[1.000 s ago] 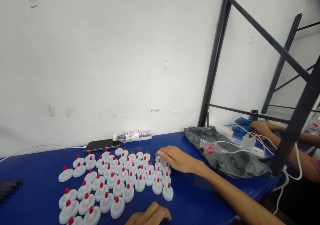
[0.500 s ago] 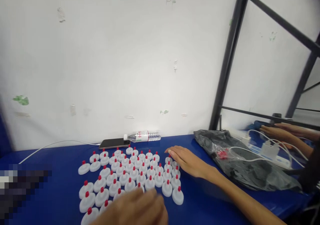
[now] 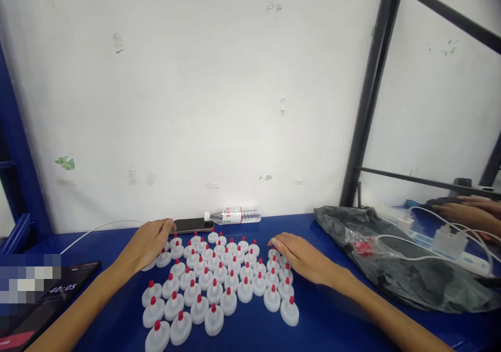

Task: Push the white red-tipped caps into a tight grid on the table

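Several white caps with red tips (image 3: 219,281) stand in close rows on the blue table (image 3: 336,320). My left hand (image 3: 146,245) lies flat against the left side of the group, fingers stretched toward the phone. My right hand (image 3: 303,258) rests flat against the right side, fingers spread over the outer caps. Neither hand grips anything.
A phone (image 3: 191,225) with a white cable and a lying water bottle (image 3: 235,216) sit at the wall. A black plastic bag (image 3: 391,261) holds red bits at right. A timer screen (image 3: 47,300) lies at left. Another person's hands (image 3: 467,211) work by a power strip (image 3: 442,240).
My left hand came up from the near edge and now lies along the left side of the caps. The view swung left. My right hand stayed at the right side.
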The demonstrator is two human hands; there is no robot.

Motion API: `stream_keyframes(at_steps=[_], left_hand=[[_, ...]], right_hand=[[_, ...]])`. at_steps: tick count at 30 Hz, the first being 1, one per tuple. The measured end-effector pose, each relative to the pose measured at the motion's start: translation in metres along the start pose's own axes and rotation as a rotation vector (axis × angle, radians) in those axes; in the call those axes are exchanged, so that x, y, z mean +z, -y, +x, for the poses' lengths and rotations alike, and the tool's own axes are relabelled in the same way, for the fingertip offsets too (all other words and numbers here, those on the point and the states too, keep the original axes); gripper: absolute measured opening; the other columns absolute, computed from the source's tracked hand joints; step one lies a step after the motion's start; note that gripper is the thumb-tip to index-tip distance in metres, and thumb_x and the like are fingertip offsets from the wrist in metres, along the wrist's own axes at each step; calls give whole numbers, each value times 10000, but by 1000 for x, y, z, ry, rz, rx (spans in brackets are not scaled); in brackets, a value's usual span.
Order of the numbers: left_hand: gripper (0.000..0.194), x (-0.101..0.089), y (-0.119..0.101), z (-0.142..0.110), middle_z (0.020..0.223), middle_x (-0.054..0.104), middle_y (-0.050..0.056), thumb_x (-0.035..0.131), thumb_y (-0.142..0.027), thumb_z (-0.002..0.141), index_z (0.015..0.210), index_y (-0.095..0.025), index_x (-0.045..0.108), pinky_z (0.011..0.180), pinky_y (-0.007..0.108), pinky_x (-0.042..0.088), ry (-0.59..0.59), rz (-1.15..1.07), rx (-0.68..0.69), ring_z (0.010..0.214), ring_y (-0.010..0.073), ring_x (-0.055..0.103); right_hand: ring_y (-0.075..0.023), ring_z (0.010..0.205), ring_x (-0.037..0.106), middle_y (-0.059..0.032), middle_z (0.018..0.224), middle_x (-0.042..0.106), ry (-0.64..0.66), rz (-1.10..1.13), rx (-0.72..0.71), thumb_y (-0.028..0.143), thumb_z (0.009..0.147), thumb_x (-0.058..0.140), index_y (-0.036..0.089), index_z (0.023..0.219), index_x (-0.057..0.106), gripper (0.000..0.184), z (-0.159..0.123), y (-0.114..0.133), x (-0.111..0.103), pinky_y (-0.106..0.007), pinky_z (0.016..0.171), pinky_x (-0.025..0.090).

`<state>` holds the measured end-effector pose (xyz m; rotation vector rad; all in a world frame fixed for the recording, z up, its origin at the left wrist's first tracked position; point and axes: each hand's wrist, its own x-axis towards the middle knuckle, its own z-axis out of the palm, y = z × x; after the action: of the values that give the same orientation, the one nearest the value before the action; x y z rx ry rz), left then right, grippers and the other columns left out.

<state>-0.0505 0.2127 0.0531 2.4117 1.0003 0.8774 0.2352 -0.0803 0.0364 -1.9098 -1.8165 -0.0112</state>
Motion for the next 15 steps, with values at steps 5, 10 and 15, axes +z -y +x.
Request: stream_keyframes(at_steps=[5,10,15], left_hand=[[529,10,22,5,956,741,67,409,-610,954,901,-185,719,912,410,452,74,-48,-84,966,259,662],[544,15,24,1,888,720,43,446,-634,972,893,-165,712,929,432,453,127,-90,-159,902,236,667],[506,25,30,3,919,723,37,464,-595,987,889,-161,705,936,426,467,154,-182,-178,935,233,670]], right_hand=[[-227,890,621,-62,936,675,-14,1,27,490,1067,191,233,1032,656,532,1,-2,0,-393,875,489],[-225,877,619,-59,934,676,-4,4,25,465,1073,197,228,1034,648,511,2,-1,1,-400,866,483],[-224,889,625,-54,948,681,13,14,0,461,1074,201,238,1064,650,502,1,1,1,-390,871,484]])
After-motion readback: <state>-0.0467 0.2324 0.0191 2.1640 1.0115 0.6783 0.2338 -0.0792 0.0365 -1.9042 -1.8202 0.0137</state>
